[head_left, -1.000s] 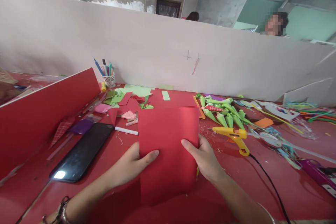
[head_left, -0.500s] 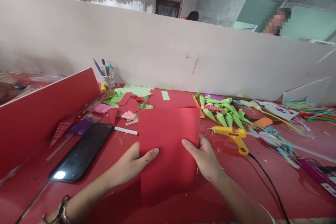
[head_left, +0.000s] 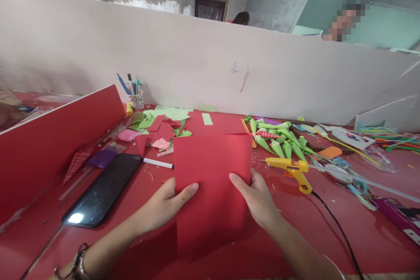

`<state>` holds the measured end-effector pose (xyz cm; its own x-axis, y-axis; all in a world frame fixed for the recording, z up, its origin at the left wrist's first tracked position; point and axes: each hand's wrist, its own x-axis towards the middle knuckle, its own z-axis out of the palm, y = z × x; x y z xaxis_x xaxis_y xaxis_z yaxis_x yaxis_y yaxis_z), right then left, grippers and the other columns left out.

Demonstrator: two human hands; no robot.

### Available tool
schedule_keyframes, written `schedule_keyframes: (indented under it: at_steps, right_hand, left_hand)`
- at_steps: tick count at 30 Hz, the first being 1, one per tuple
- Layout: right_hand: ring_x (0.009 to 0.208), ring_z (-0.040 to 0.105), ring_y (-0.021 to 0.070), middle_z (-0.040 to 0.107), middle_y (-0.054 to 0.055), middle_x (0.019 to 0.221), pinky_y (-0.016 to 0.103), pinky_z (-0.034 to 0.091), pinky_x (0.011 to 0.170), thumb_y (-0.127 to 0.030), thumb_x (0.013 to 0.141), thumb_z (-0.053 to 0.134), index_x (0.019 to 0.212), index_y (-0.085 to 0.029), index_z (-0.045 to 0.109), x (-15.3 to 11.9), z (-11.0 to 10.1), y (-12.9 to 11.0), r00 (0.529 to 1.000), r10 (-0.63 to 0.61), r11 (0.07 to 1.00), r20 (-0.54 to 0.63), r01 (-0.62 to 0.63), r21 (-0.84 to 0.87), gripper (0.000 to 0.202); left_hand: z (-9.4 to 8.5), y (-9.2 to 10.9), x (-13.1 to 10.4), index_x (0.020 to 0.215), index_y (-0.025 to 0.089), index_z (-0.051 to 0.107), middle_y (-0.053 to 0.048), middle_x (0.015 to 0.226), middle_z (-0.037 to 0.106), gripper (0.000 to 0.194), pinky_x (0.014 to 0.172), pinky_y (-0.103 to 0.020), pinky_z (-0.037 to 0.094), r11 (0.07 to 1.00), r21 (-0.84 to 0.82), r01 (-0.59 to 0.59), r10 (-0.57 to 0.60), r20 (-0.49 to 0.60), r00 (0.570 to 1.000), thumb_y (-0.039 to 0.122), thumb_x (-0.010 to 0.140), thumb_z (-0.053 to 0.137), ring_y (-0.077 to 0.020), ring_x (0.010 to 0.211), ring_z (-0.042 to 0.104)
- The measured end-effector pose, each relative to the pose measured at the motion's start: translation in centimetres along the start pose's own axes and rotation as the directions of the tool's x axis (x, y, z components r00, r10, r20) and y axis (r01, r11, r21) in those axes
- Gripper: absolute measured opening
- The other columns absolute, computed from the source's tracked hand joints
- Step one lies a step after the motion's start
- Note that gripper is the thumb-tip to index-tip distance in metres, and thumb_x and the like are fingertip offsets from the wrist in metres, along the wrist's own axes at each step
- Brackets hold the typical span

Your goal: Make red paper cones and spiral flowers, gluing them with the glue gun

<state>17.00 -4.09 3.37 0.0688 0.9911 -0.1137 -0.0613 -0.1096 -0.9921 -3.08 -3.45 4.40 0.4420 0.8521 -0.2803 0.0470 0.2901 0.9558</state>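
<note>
A red sheet of paper [head_left: 213, 157] is held up in front of me above the red table, with a second edge showing along its top. My left hand [head_left: 177, 199] grips its left side, thumb on the front face and fingers hidden behind. On the right side my right hand [head_left: 254, 192] pinches it the same way. A white marker [head_left: 159, 163] lies just left of the paper. Right of my right hand rests a yellow glue gun [head_left: 292, 167] with its black cord running toward me.
A black phone [head_left: 103, 190] lies at left beside a red upright board [head_left: 62, 140]. Paper scraps [head_left: 162, 129], a pen cup [head_left: 136, 99] and several green paper cones [head_left: 285, 144] line the back. A purple power strip [head_left: 398, 218] sits at far right. A white partition [head_left: 183, 61] stands behind.
The paper's right edge and my right hand have shifted very slightly to the right. Both hands keep their hold. Beyond the partition, a person in the background has moved a little.
</note>
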Motion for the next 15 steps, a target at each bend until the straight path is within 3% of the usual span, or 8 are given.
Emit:
schedule_keyframes:
  at_steps: [15]
  right_hand:
    - [0.072,0.062,0.0199,0.068,0.005,0.079,0.026,0.048,0.06,-0.042,0.068,0.064,0.078,-0.016,0.063,0.29,0.15,0.09,1.0,-0.008,0.999,-0.002,0.008,0.044,0.027]
  left_hand:
    - [0.07,-0.04,0.01,0.112,0.022,0.055,-0.002,0.1,0.067,0.04,0.071,-0.027,0.052,0.998,-0.049,0.038,-0.038,0.015,0.999,0.045,0.079,0.05,-0.0181,0.079,0.064]
